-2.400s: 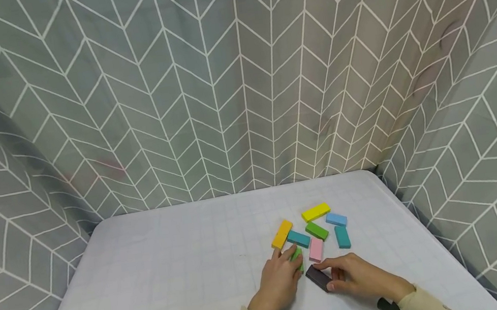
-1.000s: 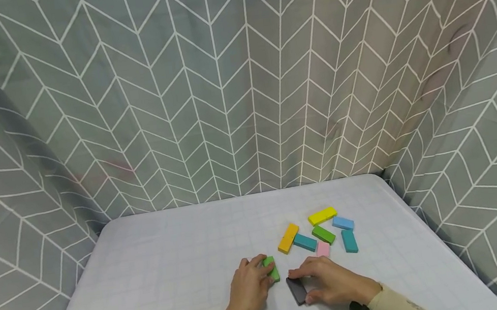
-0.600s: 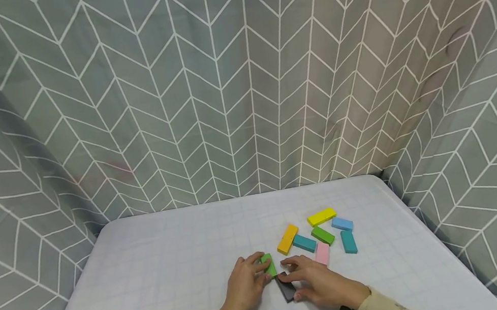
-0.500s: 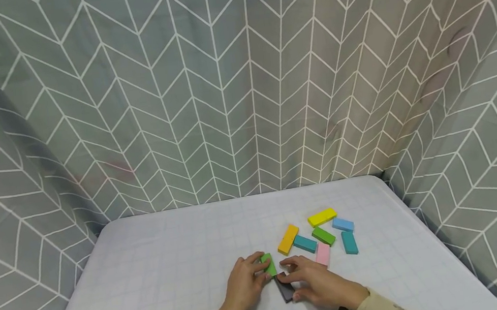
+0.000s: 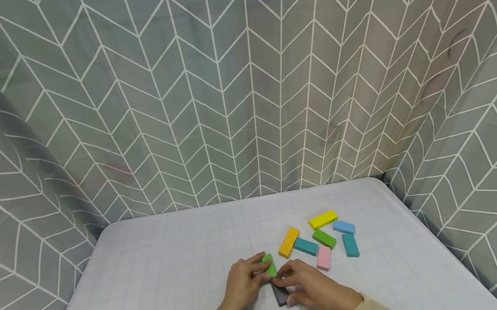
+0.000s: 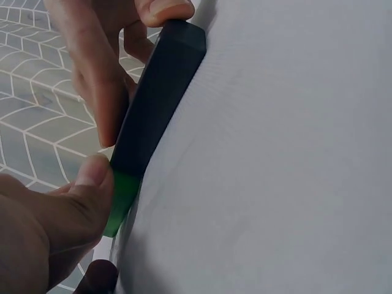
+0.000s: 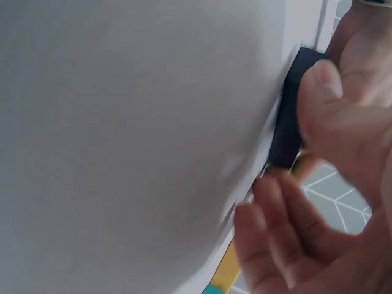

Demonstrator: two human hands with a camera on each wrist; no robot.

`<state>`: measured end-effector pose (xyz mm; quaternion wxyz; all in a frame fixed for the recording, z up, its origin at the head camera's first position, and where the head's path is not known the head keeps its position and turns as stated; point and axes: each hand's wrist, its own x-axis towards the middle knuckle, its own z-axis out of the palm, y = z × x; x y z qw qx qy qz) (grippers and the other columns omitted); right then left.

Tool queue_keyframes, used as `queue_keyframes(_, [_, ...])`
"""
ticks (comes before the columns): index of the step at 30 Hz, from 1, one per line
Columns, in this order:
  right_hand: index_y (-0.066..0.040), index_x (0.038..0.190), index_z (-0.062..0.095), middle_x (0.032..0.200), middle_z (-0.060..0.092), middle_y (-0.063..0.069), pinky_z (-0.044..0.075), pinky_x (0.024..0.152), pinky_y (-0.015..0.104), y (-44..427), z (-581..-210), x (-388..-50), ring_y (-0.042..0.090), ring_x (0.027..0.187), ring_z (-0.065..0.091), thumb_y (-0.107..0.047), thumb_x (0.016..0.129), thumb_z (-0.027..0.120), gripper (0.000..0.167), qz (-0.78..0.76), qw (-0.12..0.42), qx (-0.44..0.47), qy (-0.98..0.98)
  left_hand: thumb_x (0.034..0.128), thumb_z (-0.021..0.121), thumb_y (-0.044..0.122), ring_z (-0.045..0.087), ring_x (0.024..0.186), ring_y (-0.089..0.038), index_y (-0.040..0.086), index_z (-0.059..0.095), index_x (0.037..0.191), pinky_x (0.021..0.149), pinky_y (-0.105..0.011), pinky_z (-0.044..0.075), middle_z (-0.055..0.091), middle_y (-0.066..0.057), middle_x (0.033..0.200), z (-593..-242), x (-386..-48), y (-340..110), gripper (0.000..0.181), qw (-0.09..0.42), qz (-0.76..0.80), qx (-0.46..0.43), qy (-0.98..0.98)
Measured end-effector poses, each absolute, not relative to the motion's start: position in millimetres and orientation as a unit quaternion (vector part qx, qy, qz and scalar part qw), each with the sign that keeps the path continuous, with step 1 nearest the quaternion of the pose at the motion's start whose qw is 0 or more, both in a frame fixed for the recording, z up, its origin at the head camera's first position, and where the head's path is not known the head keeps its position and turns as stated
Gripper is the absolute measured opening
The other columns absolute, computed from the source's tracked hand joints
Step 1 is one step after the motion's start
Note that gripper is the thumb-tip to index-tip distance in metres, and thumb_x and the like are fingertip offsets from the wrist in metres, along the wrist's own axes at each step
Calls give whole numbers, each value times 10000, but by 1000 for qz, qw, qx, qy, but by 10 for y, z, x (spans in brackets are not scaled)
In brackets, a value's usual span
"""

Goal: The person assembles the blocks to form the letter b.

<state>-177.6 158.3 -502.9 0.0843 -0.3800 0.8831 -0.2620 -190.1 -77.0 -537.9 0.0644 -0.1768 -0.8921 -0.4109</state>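
My left hand holds a light green block between thumb and fingers, flat on the white table. From the right, my right hand pinches a dark grey block lengthwise, thumb at its near end and fingers at its far end. In the left wrist view the dark block meets the end of the green block, the two roughly in line. Fingers cover part of both blocks. The right wrist view shows the dark block partly behind the thumb.
Farther back to the right lie loose blocks: orange, teal, pink, dark green, yellow, light blue and another teal block. A patterned grey curtain surrounds the white table.
Both hands have shifted left with their blocks, away from the loose group. The dark block has turned and come up against the near end of the green one. The pink block is uncovered again.
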Motion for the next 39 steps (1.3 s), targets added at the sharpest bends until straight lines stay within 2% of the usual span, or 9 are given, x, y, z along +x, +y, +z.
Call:
queue_keyframes(3, [-174,1390,715,1400,637,16,547,1015,348,1549,-5037,-1761,158,1237,596,-297,922,813,494,-258,78,-370,889,843,868,168,412,636,-27,157,815,1180,607,-187,352,714,-64,1385,-5376,-1920,-773,341,49,-422,-169,-889])
queue_keyframes(7, [-170,1385,719,1397,638,50,546,977,328,1516,-5027,-1732,172,1201,593,-285,904,817,504,-262,80,-358,893,847,859,153,677,818,-162,162,813,1181,660,-224,431,704,-53,1385,-5374,-1947,-775,337,43,-419,-171,-890])
queue_keyframes(9, [-170,1381,721,1367,640,51,541,964,322,1496,-5017,-1716,175,1183,589,-276,899,819,504,-268,84,-351,893,851,854,136,755,1039,-251,150,812,1182,833,-315,559,706,-62,1382,-5375,-1958,-777,333,46,-419,-177,-889])
queue_keyframes(12, [-166,1390,714,1290,642,18,529,929,291,1463,-5017,-1703,128,1133,574,-262,902,815,507,-277,92,-343,893,857,847,121,714,1242,-306,142,811,1184,1017,-526,561,707,-65,1380,-5383,-1978,-775,329,50,-415,-182,-890])
queue_keyframes(14, [-162,1396,709,1240,637,-16,518,896,259,1431,-5016,-1693,71,1084,550,-244,914,806,499,-275,97,-336,896,861,843,110,706,1256,-308,133,811,1185,1057,-584,528,708,-68,1378,-5378,-1988,-767,326,49,-415,-184,-890])
queue_keyframes(18, [-149,1393,711,1189,637,-46,503,850,225,1363,-5004,-1675,18,1027,512,-197,932,797,471,-262,95,-328,902,869,838,93,714,1243,-291,128,810,1188,1017,-514,568,713,-59,1375,-5352,-2002,-752,323,44,-411,-182,-892])
queue_keyframes(25, [-187,1370,733,1202,645,-39,519,858,264,1288,-4981,-1636,56,1025,517,-196,912,824,467,-250,91,-292,919,886,825,65,689,1283,-312,131,799,1215,1039,-526,554,700,-57,1407,-5340,-2025,-770,336,22,-416,-187,-890])
queue_keyframes(30, [-221,1363,741,1291,656,31,563,918,359,1280,-4965,-1588,147,1082,564,-246,914,831,459,-213,84,-266,936,887,824,65,678,1303,-325,122,792,1223,1054,-516,544,690,-66,1425,-5352,-2034,-776,342,9,-434,-184,-882])
queue_keyframes(39, [-105,1343,743,1358,726,96,596,943,387,1311,-4917,-1605,181,1104,646,-205,917,828,446,-212,77,-288,931,898,820,82,654,1338,-341,125,782,1247,1084,-546,518,671,-72,1455,-5318,-2011,-792,354,-10,-442,-176,-880])
